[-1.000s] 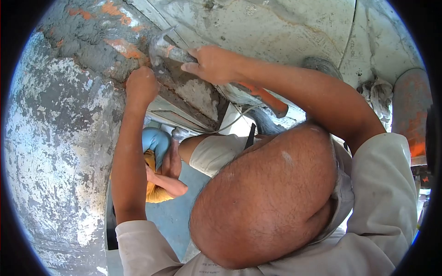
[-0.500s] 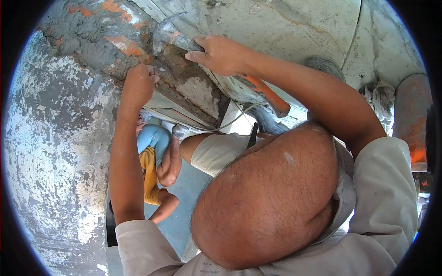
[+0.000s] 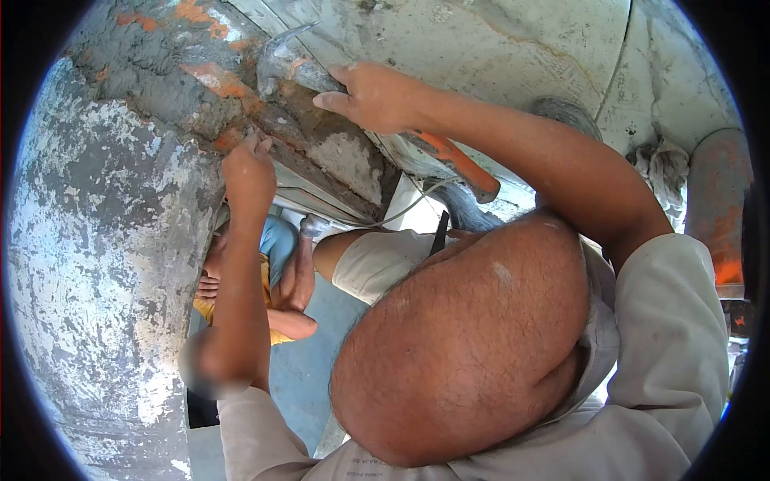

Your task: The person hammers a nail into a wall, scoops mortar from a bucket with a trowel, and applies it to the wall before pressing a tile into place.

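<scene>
Right hand wrapped round the hammer, I have my left hand curled near its head; whether it holds anything, I cannot tell.

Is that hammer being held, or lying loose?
Held: the right hand is wrapped around the hammer, with its orange handle showing beyond the wrist.

Down below, another person in yellow and light blue sits or crouches, I can't tell which, over a blue-grey floor; a thin pale cable curves past nearby; off to the right a crumpled, dirty cloth shows just beside a rounded grey piece patched with orange; up top a dark crack runs across the stained pale surface, and a rounded grey lump shows against it.
</scene>
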Motion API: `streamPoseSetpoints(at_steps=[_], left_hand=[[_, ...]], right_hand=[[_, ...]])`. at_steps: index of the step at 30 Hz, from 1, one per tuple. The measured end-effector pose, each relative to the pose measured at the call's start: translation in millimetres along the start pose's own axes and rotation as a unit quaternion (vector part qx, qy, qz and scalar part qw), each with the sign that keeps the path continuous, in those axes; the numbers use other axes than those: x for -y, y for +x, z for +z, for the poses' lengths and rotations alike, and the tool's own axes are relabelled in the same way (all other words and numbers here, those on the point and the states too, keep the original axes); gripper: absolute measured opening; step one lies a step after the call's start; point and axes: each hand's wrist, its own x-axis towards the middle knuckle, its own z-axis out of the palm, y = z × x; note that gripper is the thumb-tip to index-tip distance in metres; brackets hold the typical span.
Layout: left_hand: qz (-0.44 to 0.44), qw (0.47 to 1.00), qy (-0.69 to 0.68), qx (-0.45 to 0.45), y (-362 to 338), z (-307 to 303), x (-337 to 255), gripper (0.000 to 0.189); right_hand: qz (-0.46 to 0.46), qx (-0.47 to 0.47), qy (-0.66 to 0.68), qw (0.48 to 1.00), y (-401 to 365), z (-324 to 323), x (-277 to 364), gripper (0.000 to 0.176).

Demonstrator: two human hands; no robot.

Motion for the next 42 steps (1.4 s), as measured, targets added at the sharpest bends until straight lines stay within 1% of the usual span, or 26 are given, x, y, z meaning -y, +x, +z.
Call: streamPoseSetpoints(at_steps=[1, 3, 7, 9, 13, 15, 19, 21, 22, 24, 25, 27, 28, 31, 33, 34, 36, 37, 38, 39, 40, 41, 42], left_hand=[[0.000, 1.000, 0.000, 0.000, -0.5, 1.2, 0.9, 0.015], [0.019, 1.000, 0.012, -0.022, -1.4, 2.7, 1.4, 0.015], [0.029, 0.997, 0.054, -0.046, -5.6, 6.7, -3.6, 0.015], [0.049, 0.996, 0.049, -0.061, -6.3, 9.8, -0.9, 0.016], [0.043, 0.997, 0.051, -0.043, -6.1, 9.3, 2.1, 0.015], [-0.015, 0.997, -0.054, -0.044, -8.0, 9.2, 0.7, 0.016], [-0.044, 0.994, -0.090, -0.049, -10.2, 3.0, -3.1, 0.017], [0.003, 0.994, -0.067, -0.083, -13.5, 7.4, 0.6, 0.018], [0.003, 0.994, -0.067, -0.082, -15.0, 9.3, 2.5, 0.018], [0.033, 0.992, -0.068, -0.098, -17.3, 13.3, 7.0, 0.018], [0.032, 0.992, -0.068, -0.099, -18.4, 16.2, 12.4, 0.018], [0.067, 0.991, -0.084, -0.079, -21.0, 16.7, 21.0, 0.019], [0.066, 0.991, -0.083, -0.080, -24.9, 15.5, 21.7, 0.019], [0.074, 0.988, -0.107, -0.086, -41.6, 19.6, 21.7, 0.023], [0.146, 0.976, -0.120, -0.107, -54.6, 37.6, 33.1, 0.027], [0.140, 0.976, -0.117, -0.117, -61.0, 41.4, 29.0, 0.027], [0.072, 0.947, -0.297, -0.097, -74.1, 60.4, 6.8, 0.031], [0.068, 0.947, -0.297, -0.103, -78.4, 64.9, -2.7, 0.031], [0.021, 0.904, -0.417, -0.087, -81.6, 67.6, -11.9, 0.030], [-0.026, 0.845, -0.530, -0.070, -84.7, 68.6, -20.0, 0.030], [-0.028, 0.844, -0.531, -0.076, -87.8, 68.3, -28.1, 0.030], [-0.044, 0.736, -0.672, -0.066, -91.5, 66.9, -36.0, 0.029], [-0.057, 0.605, -0.792, -0.054, -94.4, 67.5, -39.8, 0.030]], right_hand=[[0.000, 0.000, 0.000, 1.000, 0.8, -0.3, 1.1, 0.056], [0.031, 0.040, 0.024, 0.998, 3.3, -0.4, 1.7, 0.057], [0.006, 0.031, 0.023, 0.999, 8.9, 0.8, 2.0, 0.058], [0.013, 0.079, 0.026, 0.996, 9.9, -0.7, 4.5, 0.059], [0.015, 0.092, 0.051, 0.994, 9.4, 1.2, 1.9, 0.060], [-0.004, 0.056, 0.048, 0.997, 8.3, 3.2, -1.2, 0.061], [-0.024, 0.044, 0.042, 0.998, 8.3, -1.6, -2.5, 0.060], [-0.002, 0.055, 0.042, 0.998, 7.5, -4.1, -0.3, 0.060], [0.000, 0.055, 0.043, 0.998, 7.0, -4.3, 0.7, 0.060], [0.006, 0.064, 0.045, 0.997, 7.0, -4.6, 2.1, 0.061], [0.006, 0.064, 0.044, 0.997, 6.7, -2.7, 0.4, 0.061], [-0.017, 0.041, 0.053, 0.998, 5.1, 1.1, -1.5, 0.064], [-0.019, 0.042, 0.054, 0.997, 3.1, 0.7, -1.5, 0.064], [-0.021, 0.063, 0.059, 0.996, -8.8, -2.7, -1.4, 0.061], [-0.010, 0.077, 0.120, 0.990, -16.9, -0.4, -3.7, 0.049], [-0.020, 0.084, 0.117, 0.989, -17.8, 5.9, -5.0, 0.049], [-0.031, 0.015, 0.156, 0.987, -27.1, 15.9, -13.0, 0.049], [-0.036, 0.021, 0.155, 0.987, -29.5, 16.8, -13.1, 0.049], [-0.019, 0.023, 0.155, 0.987, -31.2, 17.8, -13.2, 0.049], [-0.001, 0.026, 0.155, 0.988, -32.0, 18.7, -13.9, 0.049], [-0.004, 0.030, 0.153, 0.988, -31.8, 18.6, -15.2, 0.049], [0.002, 0.034, 0.158, 0.987, -31.9, 18.5, -16.8, 0.048], [0.008, 0.037, 0.161, 0.986, -32.2, 18.4, -17.5, 0.047]])
